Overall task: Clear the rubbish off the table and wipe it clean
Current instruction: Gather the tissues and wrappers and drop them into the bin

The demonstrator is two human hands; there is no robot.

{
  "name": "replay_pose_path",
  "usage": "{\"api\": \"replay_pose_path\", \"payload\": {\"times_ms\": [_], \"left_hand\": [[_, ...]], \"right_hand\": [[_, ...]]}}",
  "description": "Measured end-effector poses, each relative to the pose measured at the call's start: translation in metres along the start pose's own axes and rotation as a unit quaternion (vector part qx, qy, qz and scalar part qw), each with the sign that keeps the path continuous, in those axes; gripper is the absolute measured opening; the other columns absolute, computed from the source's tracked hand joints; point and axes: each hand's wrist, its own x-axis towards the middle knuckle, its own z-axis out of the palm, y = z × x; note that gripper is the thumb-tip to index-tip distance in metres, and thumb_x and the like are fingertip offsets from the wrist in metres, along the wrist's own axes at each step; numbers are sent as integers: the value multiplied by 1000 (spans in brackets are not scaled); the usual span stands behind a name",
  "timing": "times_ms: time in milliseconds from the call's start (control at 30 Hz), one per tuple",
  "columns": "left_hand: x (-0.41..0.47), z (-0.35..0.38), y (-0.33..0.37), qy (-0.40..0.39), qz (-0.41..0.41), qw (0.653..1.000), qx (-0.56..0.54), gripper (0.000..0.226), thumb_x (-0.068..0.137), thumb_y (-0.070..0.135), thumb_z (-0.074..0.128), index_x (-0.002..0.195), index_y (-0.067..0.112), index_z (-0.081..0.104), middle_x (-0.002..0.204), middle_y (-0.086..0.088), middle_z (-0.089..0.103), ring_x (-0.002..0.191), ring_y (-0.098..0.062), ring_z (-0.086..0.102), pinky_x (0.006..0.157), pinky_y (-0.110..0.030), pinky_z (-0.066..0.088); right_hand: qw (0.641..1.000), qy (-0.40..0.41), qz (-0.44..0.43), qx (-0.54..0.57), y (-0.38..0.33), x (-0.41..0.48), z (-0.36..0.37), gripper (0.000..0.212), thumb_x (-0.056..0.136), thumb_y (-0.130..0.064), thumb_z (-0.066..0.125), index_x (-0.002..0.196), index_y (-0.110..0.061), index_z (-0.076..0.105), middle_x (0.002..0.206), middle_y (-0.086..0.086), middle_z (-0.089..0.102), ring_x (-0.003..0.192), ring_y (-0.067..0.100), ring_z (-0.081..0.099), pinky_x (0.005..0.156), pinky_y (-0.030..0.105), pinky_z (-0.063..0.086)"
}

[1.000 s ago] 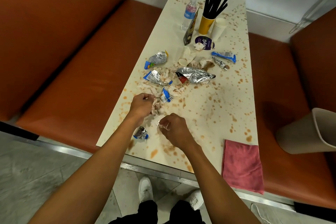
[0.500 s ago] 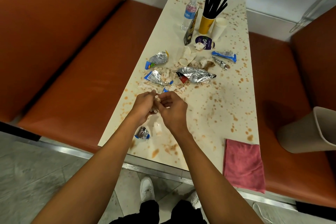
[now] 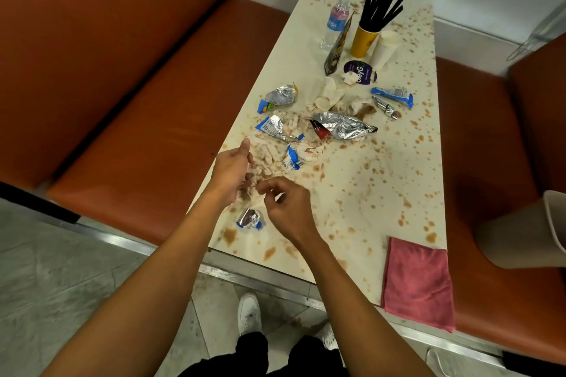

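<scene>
Seen from the head camera, the job looks barely begun. The surface (image 3: 382,193) is spattered all over with brown stains. Most of the rubbish lies heaped across its middle: paper scraps (image 3: 269,153), a large foil bag (image 3: 343,128) and a blue wrapper (image 3: 393,95) nearer the right edge. One small foil wrapper (image 3: 249,219) sits alone by the near edge.

The left hand (image 3: 232,171) is cupped round a clump of the paper scraps, thumb raised. The right hand (image 3: 288,208) is just beside it with its fingers curled, though whether it pinches anything cannot be told.

The pink cloth (image 3: 418,281) lies flat at the near right corner, overhanging the near edge, so wiping has apparently not started. A bin (image 3: 520,229) leans on the seat beyond the right edge, its inside hidden. A water bottle (image 3: 335,23) and a yellow cup (image 3: 363,40) of black straws stand at the far end.
</scene>
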Motion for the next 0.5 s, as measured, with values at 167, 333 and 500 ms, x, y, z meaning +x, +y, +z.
{"api": "replay_pose_path", "payload": {"times_ms": [167, 333, 500], "left_hand": [[3, -14, -4, 5, 5, 1000, -16, 53, 106, 52, 53, 74, 9, 52, 86, -4, 56, 53, -17, 45, 45, -27, 32], [-1, -26, -3, 11, -2, 999, -40, 50, 106, 50, 55, 76, 10, 52, 81, -5, 52, 56, -17, 45, 48, -30, 31], [0, -37, -4, 9, -13, 999, -39, 48, 103, 53, 58, 79, 11, 51, 78, -4, 53, 54, -14, 45, 48, -28, 33]], "right_hand": [[973, -104, -59, -196, 21, -20, 19, 36, 92, -31, 77, 126, -21, 72, 118, 0, 63, 112, 19, 51, 95, 30, 46], [948, -139, -100, -268, 29, -28, 28, 31, 92, -22, 78, 122, -17, 74, 116, 10, 59, 111, 30, 51, 94, 36, 46], [963, -130, -50, -231, 28, -27, 26, 33, 89, -7, 74, 121, -14, 72, 114, 8, 57, 110, 29, 50, 92, 30, 44]]}}
